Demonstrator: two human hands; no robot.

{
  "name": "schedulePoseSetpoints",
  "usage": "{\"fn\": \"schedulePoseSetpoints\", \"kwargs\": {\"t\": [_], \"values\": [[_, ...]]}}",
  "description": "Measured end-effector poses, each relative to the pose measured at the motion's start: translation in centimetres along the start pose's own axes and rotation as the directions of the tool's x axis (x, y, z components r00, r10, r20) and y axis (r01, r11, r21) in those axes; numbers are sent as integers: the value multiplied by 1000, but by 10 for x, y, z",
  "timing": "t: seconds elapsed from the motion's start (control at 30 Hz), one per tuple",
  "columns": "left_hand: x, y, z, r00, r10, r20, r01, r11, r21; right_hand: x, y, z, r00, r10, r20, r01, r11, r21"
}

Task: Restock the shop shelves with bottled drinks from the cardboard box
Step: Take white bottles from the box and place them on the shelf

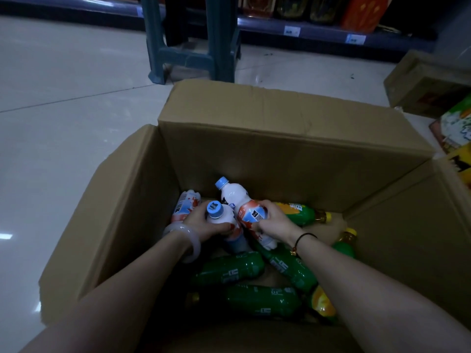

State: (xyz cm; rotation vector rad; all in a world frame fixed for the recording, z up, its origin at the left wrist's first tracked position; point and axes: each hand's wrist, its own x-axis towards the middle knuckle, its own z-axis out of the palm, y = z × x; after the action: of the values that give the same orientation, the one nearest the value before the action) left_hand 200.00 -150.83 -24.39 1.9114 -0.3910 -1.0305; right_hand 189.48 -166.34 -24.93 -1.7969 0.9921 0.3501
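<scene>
Reaching into cardboard box (pixel 293 138), left hand (pixel 201 224) gripping white bottle (pixel 219 217), right hand (pixel 274 221) gripping tilted bottle (pixel 248 210) beside it

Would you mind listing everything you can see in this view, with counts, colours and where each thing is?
cardboard box: one, brown, open on the floor, centre
white bottles: at least three, white with blue caps and red-and-blue labels, at the back left of the box, two being gripped
green bottles: about six, green with yellow caps, lying on the box bottom
stool: one, blue-grey, on the floor behind the box
shelf: one, dark blue with price tags, along the far wall, holding dark and orange goods
second box: one, brown, far right on the floor
printed packs: green and yellow, right edge, count unclear
left hand: pale bangle on wrist, grips a white bottle
right hand: dark cord on wrist, grips another white bottle
</scene>
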Motion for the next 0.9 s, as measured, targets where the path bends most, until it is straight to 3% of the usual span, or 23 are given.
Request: {"fn": "schedulePoseSetpoints", "kwargs": {"t": [0.37, 0.5, 0.9], "values": [[1, 2, 5, 999, -32, 43, 33, 999, -12, 0, -2, -4, 1000, -7, 21, 6, 998, 63], [0, 13, -1, 998, -54, 13, 55, 995, -82, -7, -4, -11, 999, -22, 39, 14, 980, 197], [-69, 137, -18, 998, 52, -29, -58, 962, -265, -92, -63, -77, 975, -161, -150, 205, 912, 355]]}}
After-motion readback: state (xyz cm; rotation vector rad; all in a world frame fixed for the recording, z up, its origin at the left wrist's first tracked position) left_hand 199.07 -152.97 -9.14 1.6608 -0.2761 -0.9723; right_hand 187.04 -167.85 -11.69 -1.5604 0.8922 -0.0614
